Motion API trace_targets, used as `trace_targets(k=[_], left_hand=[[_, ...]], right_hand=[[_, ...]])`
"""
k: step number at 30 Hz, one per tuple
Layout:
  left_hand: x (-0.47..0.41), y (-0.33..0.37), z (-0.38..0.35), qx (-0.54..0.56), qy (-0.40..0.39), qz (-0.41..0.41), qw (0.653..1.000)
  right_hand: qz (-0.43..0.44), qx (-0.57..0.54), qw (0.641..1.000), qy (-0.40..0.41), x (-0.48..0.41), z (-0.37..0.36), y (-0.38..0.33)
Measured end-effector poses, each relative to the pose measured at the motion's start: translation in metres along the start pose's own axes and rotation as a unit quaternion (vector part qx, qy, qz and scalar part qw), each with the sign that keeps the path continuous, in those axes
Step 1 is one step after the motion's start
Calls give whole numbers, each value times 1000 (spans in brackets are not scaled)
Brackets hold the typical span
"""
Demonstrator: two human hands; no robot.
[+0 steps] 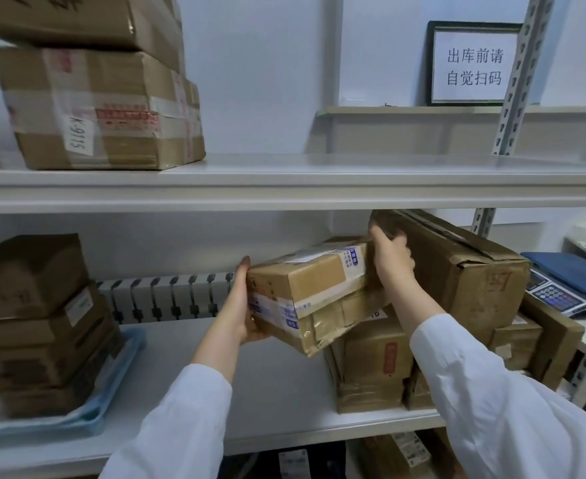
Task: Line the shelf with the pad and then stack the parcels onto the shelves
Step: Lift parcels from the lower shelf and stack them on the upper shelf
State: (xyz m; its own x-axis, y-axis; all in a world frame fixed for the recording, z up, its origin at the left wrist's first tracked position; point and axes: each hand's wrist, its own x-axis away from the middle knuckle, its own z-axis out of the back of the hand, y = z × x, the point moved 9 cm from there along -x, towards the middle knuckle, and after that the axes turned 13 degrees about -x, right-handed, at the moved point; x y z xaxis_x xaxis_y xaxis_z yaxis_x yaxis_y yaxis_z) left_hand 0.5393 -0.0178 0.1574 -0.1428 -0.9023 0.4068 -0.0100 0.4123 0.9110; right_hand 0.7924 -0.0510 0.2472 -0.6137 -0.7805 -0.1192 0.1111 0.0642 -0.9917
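I hold a taped cardboard parcel (314, 292) tilted above the middle shelf (277, 402). My left hand (241, 302) grips its left end. At its far right end my right hand (390, 257) clasps the top corner. The parcel rests partly on a stack of brown parcels (374, 368) at the right, beside a large box (464, 271). A blue pad (112, 385) lies at the shelf's left end under another stack of parcels (39, 323). On the upper shelf (319, 181) stand two boxes (105, 108) at the left.
A framed sign (473, 63) stands on a ledge behind the upper shelf. A weighing scale (568, 285) with a blue top sits to the right of the rack. Perforated metal uprights (512, 84) hold the shelves. More parcels (398, 454) lie on the level below.
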Motion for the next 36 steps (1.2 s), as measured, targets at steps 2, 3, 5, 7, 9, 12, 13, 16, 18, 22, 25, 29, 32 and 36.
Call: trace_targets(k=[2,3,5,7,9,12,13,16,18,22,25,29,32,36], left_hand=[[7,6,10,-32,7,-8,999],[11,10,17,-51,11,-15,999],[17,18,29,-96,16,-35,995],[30,31,38,-158,-1,-78,984],[43,42,40,-225,-40,-122,966],[68,57,34,-269,-103,-160,944],[76,62,32,-262,-124,-174,941],[90,80,34,-152,-172,-216,949],[102,89,38,-109,-186,-229,949],[108,102,53,-103,-179,-235,950],[112,114,72,-81,-160,-222,959],[129,131,88,-11,-186,-230,955],[146,147,94,32,-205,-262,942],[156,165,100,107,-191,-290,932]], right_hand=[[8,8,1000,-14,9,-7,-4],[11,6,1000,-21,16,-11,-7],[2,1,1000,-28,24,-15,-10],[-9,-6,1000,-26,29,-15,-15],[-27,-13,999,-20,35,-13,-18],[-27,-16,999,-26,44,-12,-27],[-27,-21,999,-28,45,-11,-29],[-23,-35,998,-46,43,-15,-35],[-21,-33,998,-51,49,-19,-46],[-56,-18,996,-65,66,-22,-63],[-60,-19,994,-94,81,-27,-84],[-16,-107,984,-142,87,-25,-124],[39,-192,966,-169,97,-20,-160],[120,-297,925,-204,111,-20,-198]])
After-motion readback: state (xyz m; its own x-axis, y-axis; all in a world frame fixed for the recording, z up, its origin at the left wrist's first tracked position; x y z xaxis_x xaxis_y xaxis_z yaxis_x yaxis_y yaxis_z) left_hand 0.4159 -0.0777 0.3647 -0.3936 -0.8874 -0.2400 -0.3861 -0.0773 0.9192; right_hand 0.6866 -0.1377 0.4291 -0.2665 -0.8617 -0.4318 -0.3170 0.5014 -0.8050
